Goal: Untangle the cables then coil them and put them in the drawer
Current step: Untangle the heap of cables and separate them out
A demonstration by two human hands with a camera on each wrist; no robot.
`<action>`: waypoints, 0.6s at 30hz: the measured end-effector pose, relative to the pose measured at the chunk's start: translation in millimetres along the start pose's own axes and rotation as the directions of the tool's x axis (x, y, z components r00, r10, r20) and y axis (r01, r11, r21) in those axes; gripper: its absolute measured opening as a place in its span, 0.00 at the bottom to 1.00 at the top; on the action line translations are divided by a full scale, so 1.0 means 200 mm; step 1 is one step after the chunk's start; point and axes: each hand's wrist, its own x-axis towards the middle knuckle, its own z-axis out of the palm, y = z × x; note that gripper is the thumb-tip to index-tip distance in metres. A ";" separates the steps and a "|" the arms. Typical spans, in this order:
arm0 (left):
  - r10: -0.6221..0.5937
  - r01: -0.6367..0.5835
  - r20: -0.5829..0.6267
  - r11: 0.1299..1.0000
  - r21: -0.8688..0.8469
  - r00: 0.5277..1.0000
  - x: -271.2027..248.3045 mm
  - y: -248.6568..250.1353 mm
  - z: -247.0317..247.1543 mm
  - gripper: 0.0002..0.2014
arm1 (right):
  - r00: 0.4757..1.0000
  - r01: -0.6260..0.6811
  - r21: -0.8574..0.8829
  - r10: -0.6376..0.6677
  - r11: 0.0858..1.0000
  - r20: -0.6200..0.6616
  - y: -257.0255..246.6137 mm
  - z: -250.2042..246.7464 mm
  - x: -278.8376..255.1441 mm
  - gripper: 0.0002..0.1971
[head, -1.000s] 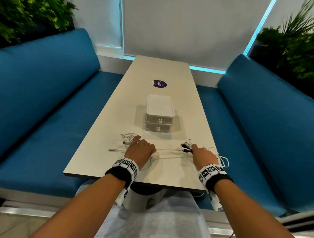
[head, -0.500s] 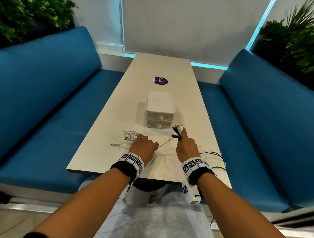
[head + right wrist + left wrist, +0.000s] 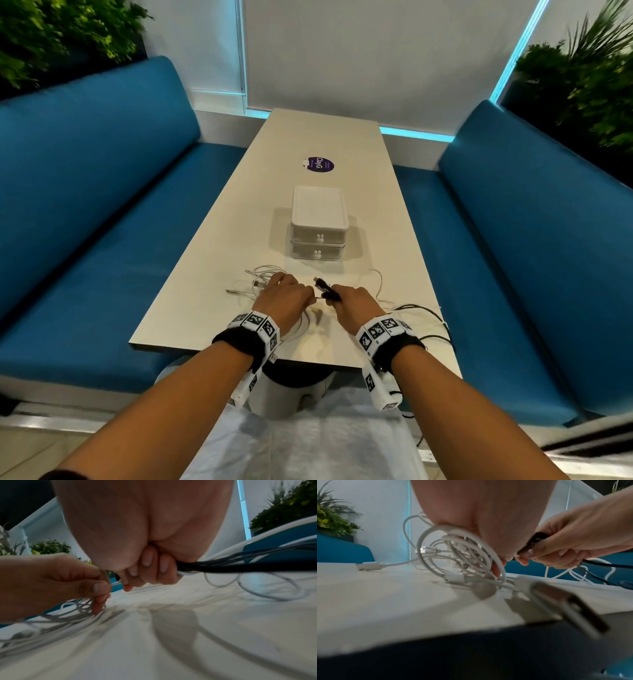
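A tangle of white cables (image 3: pixel 263 279) (image 3: pixel 458 555) lies near the table's front edge, under and around my left hand (image 3: pixel 286 298). That hand pinches a thin white cable (image 3: pixel 104 586) between thumb and forefinger. My right hand (image 3: pixel 354 303) grips a bundle of black cables (image 3: pixel 223 563) (image 3: pixel 599 564) with their black plugs (image 3: pixel 325 289) sticking out toward the left hand. The two hands almost touch. Black and white strands (image 3: pixel 428 318) trail off the table's right edge. The white two-drawer box (image 3: pixel 318 226) stands further back, both drawers closed.
The long pale table (image 3: pixel 387 212) runs away from me between two blue benches (image 3: pixel 85 205) (image 3: pixel 534 222). A purple round sticker (image 3: pixel 318 164) lies beyond the drawer box. Plants (image 3: pixel 589 78) stand in both far corners. A USB plug (image 3: pixel 565 601) lies close to the left wrist camera.
My right hand has swung in from the table's right side to just beside the left hand, carrying the black plugs. The left hand stayed on the white tangle.
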 end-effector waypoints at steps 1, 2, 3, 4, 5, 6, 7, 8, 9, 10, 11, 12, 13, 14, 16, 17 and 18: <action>-0.007 0.007 0.004 1.000 -0.020 1.000 0.00 -0.01 0.00 0.13 | 1.000 -0.013 -0.009 0.013 1.000 0.000 0.01 -0.02 0.00 0.10; -0.014 0.014 0.013 0.999 -0.032 1.000 0.01 -0.01 -0.01 0.13 | 1.000 -0.028 -0.016 0.028 0.999 -0.001 0.03 -0.04 0.01 0.10; -0.021 0.022 0.025 0.999 -0.037 0.999 0.01 -0.02 -0.01 0.13 | 0.999 -0.048 -0.024 0.048 0.999 0.001 0.05 -0.06 0.00 0.10; -0.029 0.031 0.035 0.999 -0.036 0.999 0.01 -0.03 -0.02 0.13 | 0.997 -0.071 -0.033 0.071 0.997 0.008 0.07 -0.08 0.00 0.11; -0.038 0.039 0.046 0.999 -0.030 0.998 0.01 -0.03 -0.02 0.14 | 0.996 -0.092 -0.038 0.093 0.995 0.012 0.09 -0.10 -0.01 0.11; -0.046 0.047 0.050 0.999 -0.021 0.998 0.02 -0.04 -0.03 0.14 | 0.994 -0.111 -0.040 0.112 0.993 0.013 0.11 -0.11 -0.01 0.11; -0.054 0.054 0.048 0.998 -0.014 0.997 0.02 -0.04 -0.03 0.14 | 0.991 -0.133 -0.038 0.133 0.990 0.008 0.13 -0.12 -0.02 0.11; -0.066 0.066 0.045 0.998 -0.004 0.997 0.02 -0.05 -0.04 0.14 | 0.987 -0.161 -0.035 0.161 0.986 -0.002 0.16 -0.14 -0.02 0.11; -0.084 0.084 0.047 0.996 0.006 0.995 0.01 -0.07 -0.05 0.14 | 0.980 -0.197 -0.030 0.196 0.980 -0.024 0.20 -0.17 -0.02 0.11; -0.110 0.109 0.053 0.994 0.020 0.992 0.00 -0.10 -0.06 0.14 | 0.969 -0.241 -0.023 0.240 0.970 -0.053 0.26 -0.20 -0.03 0.11; -0.137 0.135 0.067 0.990 0.034 0.988 -0.01 -0.13 -0.07 0.14 | 0.954 -0.290 -0.015 0.288 0.957 -0.082 0.31 -0.23 -0.05 0.11; -0.149 0.145 0.078 0.988 0.053 0.986 -0.02 -0.16 -0.07 0.14 | 0.938 -0.334 -0.009 0.331 0.943 -0.103 0.37 -0.26 -0.06 0.11; -0.143 0.137 0.087 0.988 0.071 0.986 -0.03 -0.17 -0.07 0.15 | 0.926 -0.365 -0.007 0.363 0.931 -0.108 0.42 -0.28 -0.08 0.11; -0.125 0.117 0.094 0.989 0.089 0.988 -0.04 -0.17 -0.06 0.15 | 0.918 -0.384 -0.006 0.381 0.923 -0.106 0.44 -0.29 -0.09 0.11; -0.115 0.104 0.103 0.990 0.099 0.988 -0.04 -0.15 -0.05 0.15 | 0.913 -0.392 -0.008 0.389 0.920 -0.123 0.45 -0.28 -0.09 0.11; -0.126 0.116 0.106 0.988 0.101 0.986 -0.03 -0.13 -0.05 0.15 | 0.909 -0.395 -0.001 0.390 0.919 -0.148 0.43 -0.25 -0.08 0.11; -0.136 0.124 0.106 0.986 0.112 0.985 -0.02 -0.11 -0.04 0.15 | 0.903 -0.395 0.009 0.391 0.919 -0.177 0.41 -0.23 -0.06 0.12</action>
